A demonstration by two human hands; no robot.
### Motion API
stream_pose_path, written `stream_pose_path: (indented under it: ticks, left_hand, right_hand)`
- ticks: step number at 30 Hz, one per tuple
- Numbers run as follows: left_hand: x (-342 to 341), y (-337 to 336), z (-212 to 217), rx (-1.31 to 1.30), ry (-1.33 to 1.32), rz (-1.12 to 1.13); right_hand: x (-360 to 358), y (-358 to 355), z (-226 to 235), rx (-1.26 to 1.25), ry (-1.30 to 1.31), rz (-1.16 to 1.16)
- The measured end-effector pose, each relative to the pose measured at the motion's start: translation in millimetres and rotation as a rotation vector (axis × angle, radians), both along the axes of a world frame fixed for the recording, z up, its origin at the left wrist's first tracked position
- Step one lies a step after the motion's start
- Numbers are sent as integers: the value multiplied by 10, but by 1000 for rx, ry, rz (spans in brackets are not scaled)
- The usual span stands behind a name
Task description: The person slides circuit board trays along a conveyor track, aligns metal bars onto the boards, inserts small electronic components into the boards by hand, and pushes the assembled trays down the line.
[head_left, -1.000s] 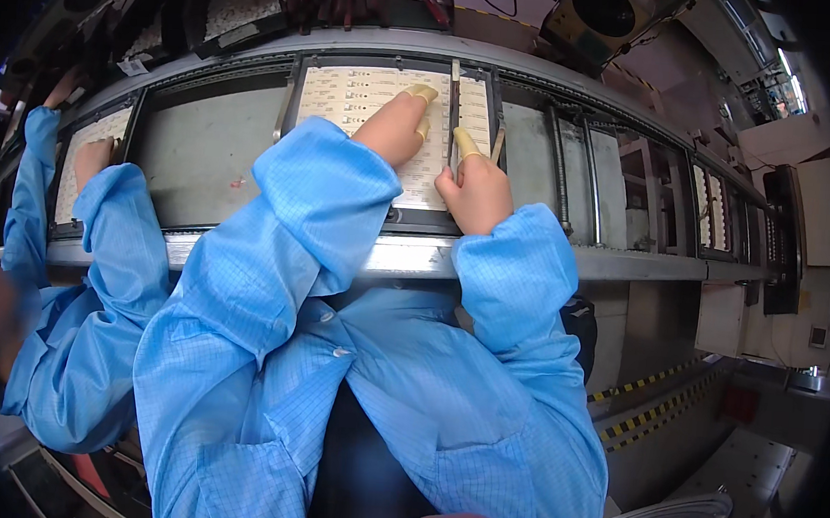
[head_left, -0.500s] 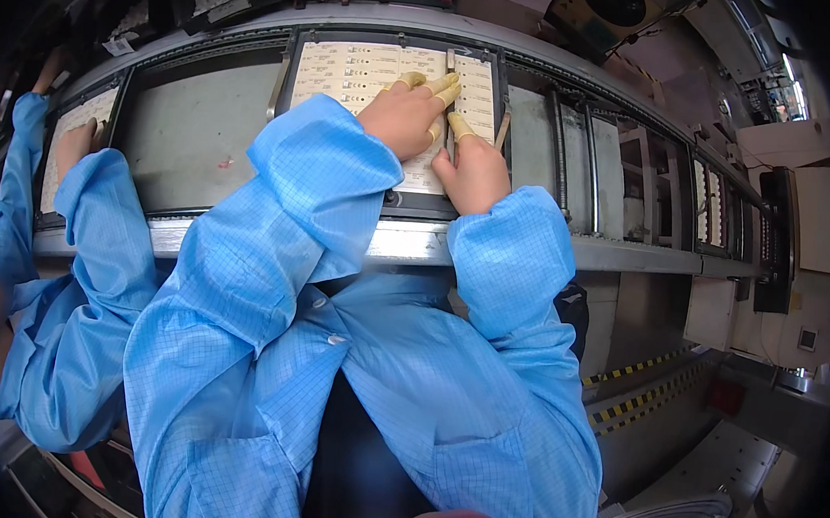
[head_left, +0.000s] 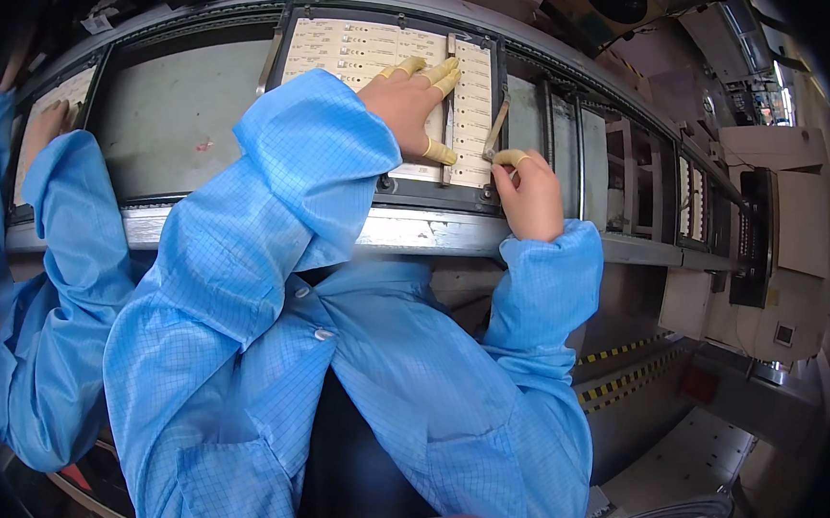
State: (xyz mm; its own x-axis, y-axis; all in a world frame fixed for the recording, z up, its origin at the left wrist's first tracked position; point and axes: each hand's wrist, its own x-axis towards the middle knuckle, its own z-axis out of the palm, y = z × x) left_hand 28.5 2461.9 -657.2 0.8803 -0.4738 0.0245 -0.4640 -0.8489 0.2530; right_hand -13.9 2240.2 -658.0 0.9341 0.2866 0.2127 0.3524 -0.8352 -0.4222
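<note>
A pale panel [head_left: 314,50] with rows of small printed marks lies in a dark frame [head_left: 429,200] on the conveyor. A narrow metal bar [head_left: 448,117] crosses the panel from far to near edge. My left hand [head_left: 402,106], wearing yellow finger cots, lies spread over the panel, fingertips and thumb against the bar. At the frame's right side, my right hand [head_left: 533,198] is closed, with forefinger and thumb together at the near end of a thin metal strip [head_left: 499,122], which slants across the frame's edge. The exact contact there is small.
Metal conveyor rails [head_left: 417,232] run left to right. At the left, a co-worker's hand [head_left: 49,123] rests on another pale panel [head_left: 73,91]. A strip [head_left: 273,61] stands by the frame's left side. Rollers [head_left: 576,155] cross the conveyor at right.
My right hand has left the bar and moved right and nearer, to the thin strip's end. My left hand stays on the panel, its thumb lower on the bar. The view has shifted slightly.
</note>
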Motion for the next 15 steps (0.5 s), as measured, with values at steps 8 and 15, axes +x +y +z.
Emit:
stream_pose_path:
  ticks: [8, 15]
  left_hand:
    - [-4, -5, -15, -65, 4, 5]
    - [-30, 8, -17, -99, -2, 13]
  right_hand:
    - [189, 91, 0, 292, 197, -16]
    - [363, 579, 155, 457, 316, -108]
